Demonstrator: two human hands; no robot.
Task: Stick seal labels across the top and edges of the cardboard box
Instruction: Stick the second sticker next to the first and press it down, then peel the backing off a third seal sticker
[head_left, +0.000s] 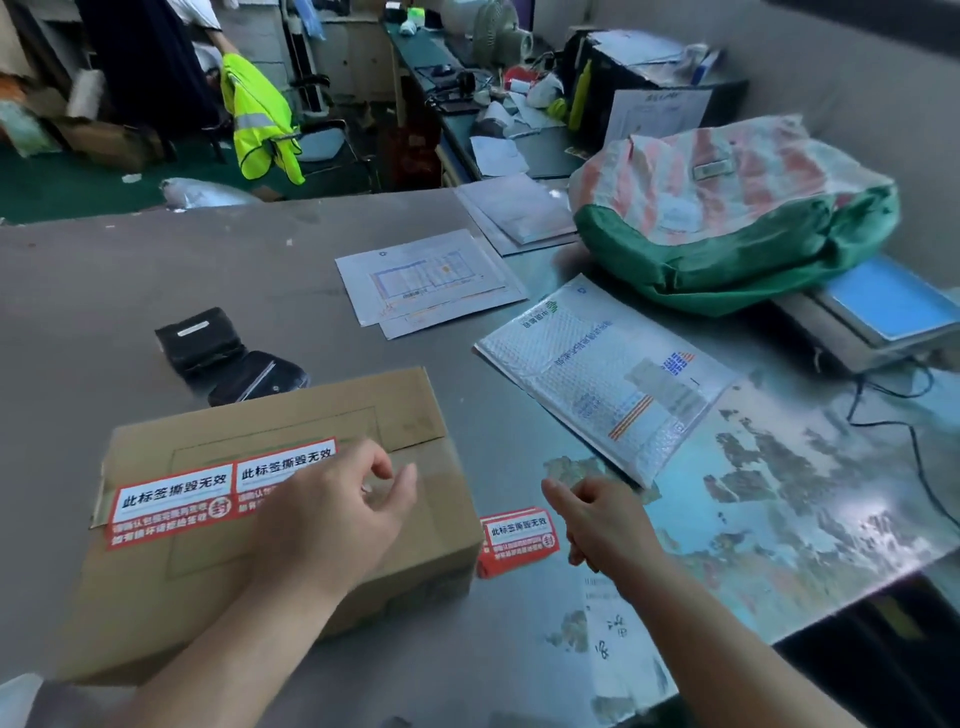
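A brown cardboard box (291, 415) lies on the grey table at the lower left. Two red-and-white seal labels (171, 499) run side by side across its top seam, the left one folding over the left edge. My left hand (332, 519) hovers over the box's right part, fingers loosely curled, holding nothing, and it hides the end of the second label. A small stack of spare seal labels (519, 540) lies on the table just right of the box. My right hand (597, 525) is beside that stack, fingers pointing down toward it, empty.
A black pouch (218, 353) sits behind the box. A bubble mailer (602, 379), printed sheets (426, 280), a striped green sack (727, 208) and a scale (883, 312) with a cable fill the right side. A worn map covers the table's right corner (779, 493).
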